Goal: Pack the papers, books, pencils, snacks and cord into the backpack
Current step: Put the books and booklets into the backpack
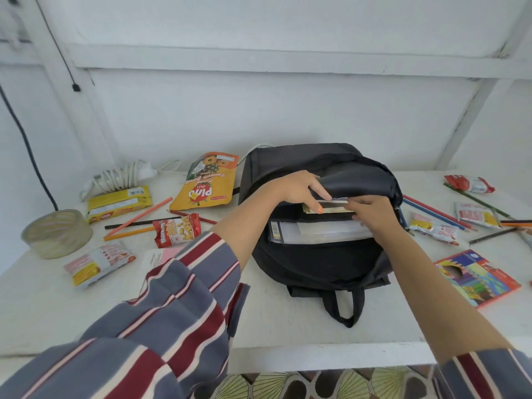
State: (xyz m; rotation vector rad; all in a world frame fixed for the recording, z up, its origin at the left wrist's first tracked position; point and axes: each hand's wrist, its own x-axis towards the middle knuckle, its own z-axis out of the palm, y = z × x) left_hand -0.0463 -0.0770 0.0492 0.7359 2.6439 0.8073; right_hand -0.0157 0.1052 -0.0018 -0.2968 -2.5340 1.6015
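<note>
A black backpack point(316, 266) lies open on the white table, with books and papers point(322, 230) showing in its mouth. My left hand point(299, 188) grips the upper flap of the opening and holds it up. My right hand point(371, 211) pinches a thin book point(331, 207) at the mouth of the bag. Loose pencils point(138, 220) lie left of the bag, and more pencils point(431, 211) lie to its right. Snack packs point(175, 230) are scattered on both sides. A coiled white cord point(115, 180) sits at the back left.
An orange Pina pouch point(207, 180) and a yellow box point(118, 204) lie left of the bag. A tape roll point(57, 233) stands at the far left. A coloured-pencil box point(478, 277) is at the right. A pink paper point(161, 256) peeks out under my left sleeve.
</note>
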